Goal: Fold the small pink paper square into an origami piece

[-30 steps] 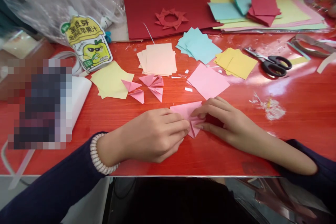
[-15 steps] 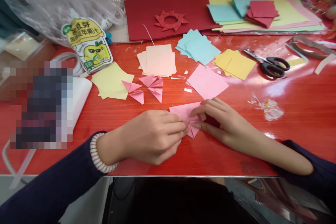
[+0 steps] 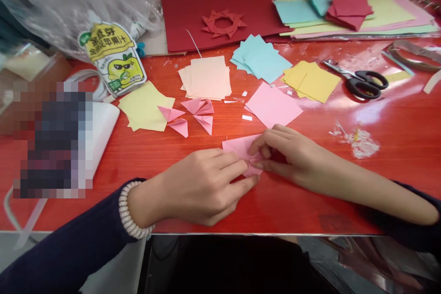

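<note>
The step in hand looked to be folding: both hands worked on one small piece of pink paper point(image 3: 237, 145), seemingly setting a flap down along its near part. The left hand point(image 3: 201, 188) was closed over the paper's left and near side, its fingers bearing down on it. The right hand point(image 3: 292, 154) had thumb and forefinger brought nearly together on the paper's right side, apparently gripping a fold; exactly what lay between those tips was hidden.

The next move, as far as could be judged, called for the left fingers to hold the layers firm while the right fingertips lined up the edge and pressed the crease flat; a slip there could have skewed the fold.

The pink paper lay on the red surface point(image 3: 310, 206), just on the person's side of the flat pink square point(image 3: 274, 104). It was plain and matt, with a straight far edge and a clear far left corner. A fold line crossed its middle, and its near part was mostly covered by fingers. Left of that square sat small folded pink pieces point(image 3: 178, 127), pointed and sharply creased; beyond it to the right were yellow squares point(image 3: 312, 81).
</note>
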The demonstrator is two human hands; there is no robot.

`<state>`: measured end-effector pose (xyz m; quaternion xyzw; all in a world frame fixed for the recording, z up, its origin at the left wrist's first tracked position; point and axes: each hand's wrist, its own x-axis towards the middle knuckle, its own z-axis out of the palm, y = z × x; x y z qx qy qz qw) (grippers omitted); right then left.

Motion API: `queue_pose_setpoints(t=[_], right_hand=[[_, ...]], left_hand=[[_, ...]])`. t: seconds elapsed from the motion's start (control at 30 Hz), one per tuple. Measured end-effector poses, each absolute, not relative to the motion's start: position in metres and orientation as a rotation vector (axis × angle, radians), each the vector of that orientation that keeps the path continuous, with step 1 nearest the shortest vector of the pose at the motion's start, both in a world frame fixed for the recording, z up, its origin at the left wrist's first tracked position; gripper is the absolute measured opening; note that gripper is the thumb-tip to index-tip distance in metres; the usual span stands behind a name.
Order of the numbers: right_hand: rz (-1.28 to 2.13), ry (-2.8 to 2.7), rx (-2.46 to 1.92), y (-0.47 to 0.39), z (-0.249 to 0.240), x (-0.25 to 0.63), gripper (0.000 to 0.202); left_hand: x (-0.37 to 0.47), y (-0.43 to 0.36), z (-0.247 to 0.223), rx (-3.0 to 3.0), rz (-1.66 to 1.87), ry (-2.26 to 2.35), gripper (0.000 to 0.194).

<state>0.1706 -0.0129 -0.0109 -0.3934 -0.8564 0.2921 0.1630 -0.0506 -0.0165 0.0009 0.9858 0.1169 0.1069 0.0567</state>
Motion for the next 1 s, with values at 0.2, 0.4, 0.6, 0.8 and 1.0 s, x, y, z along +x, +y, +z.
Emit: queue_pose_setpoints(t=[0.2, 0.4, 0.6, 0.8, 1.0], right_hand=[[0.847, -2.458, -1.19, -0.01, -0.01, 0.172, 0.007], [0.876, -2.472, -1.14, -0.009, -0.009, 0.179, 0.023], [0.753, -2.495, -1.051, -0.008, -0.01, 0.183, 0.032], [0.698, -2.576, -0.972, -0.008, -0.009, 0.189, 0.04], [0.603, -2.673, -0.799, -0.011, -0.011, 0.184, 0.054]], left_hand=[[-0.048, -0.019, 0.003, 3.037, 0.399, 0.348, 0.028], [-0.049, -0.016, 0.002, 3.008, 0.399, 0.338, 0.026], [-0.055, -0.01, 0.003, 2.92, 0.397, 0.306, 0.024], [-0.058, -0.005, 0.002, 2.825, 0.417, 0.287, 0.022], [-0.056, -0.003, -0.001, 2.898, 0.471, 0.312, 0.018]])
